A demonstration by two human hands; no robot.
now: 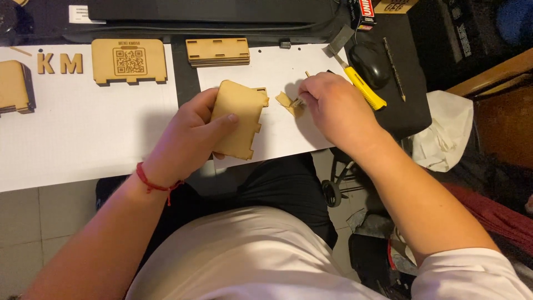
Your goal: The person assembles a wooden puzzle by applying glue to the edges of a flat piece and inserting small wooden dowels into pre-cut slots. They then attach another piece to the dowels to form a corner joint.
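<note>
Head view. Nearest the camera is the person's torso in a white shirt, with both forearms extending forward over the lap toward the white sheet that covers the work surface.

The left hand, with a red cord at the wrist, grasps the panel, a thin tan wooden piece with notched edges. Thumb lies across its face; the fingers wrap behind. The panel is held tilted above the near edge of the sheet, its notched end turned toward the right hand, which appears to keep that edge open to the work.

The right hand is clenched around a thin stick-like tool, of which only the tips show above and below the fingers. The lower tip touches the scrap, a small tan wooden piece lying on the sheet just right of the panel. The hand rests low on the sheet, likely to steady the tip.

Relative to the panel:
- Beyond it, at the far edge of the sheet: a stack of similar notched panels.
- Far left: an engraved plaque, two wooden letters, and a further wooden part at the frame edge.
- Far right, past the right hand: a yellow knife, a black mouse and a pencil, all on a dark pad, within reach of that hand.
- Right, off the table: crumpled white paper.
</note>
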